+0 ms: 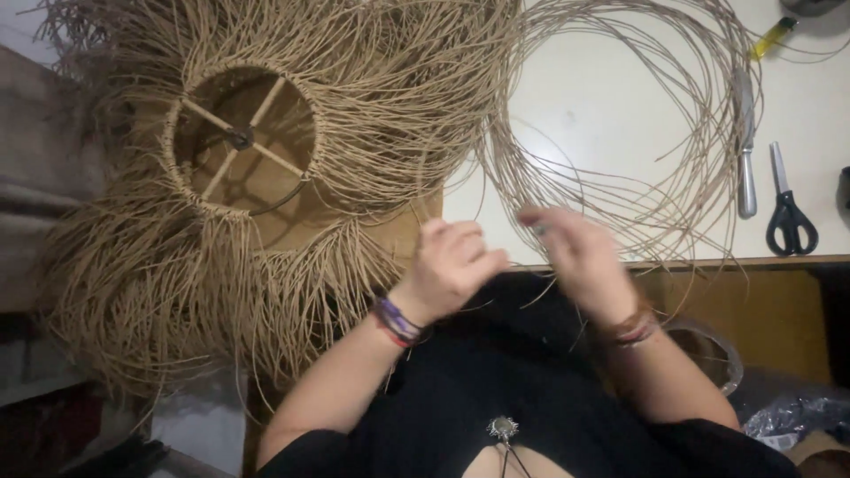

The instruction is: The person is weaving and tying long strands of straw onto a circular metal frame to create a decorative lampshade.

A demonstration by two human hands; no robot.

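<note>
Head view, tan fringed wicker lampshade (239, 150), left hand (450, 265) pinching strands (620, 115)

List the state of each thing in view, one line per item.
Lampshade frame: partly covered in hanging fibre strands, top ring open.
Loose strand coil: lying looped on the white table.
Scissors: closed, flat.
Knife: flat, untouched.
Left hand: closed, pinching strands.
Right hand: blurred, on strands.

black top, pendant necklace (503, 429), purple and brown wristbands
</note>
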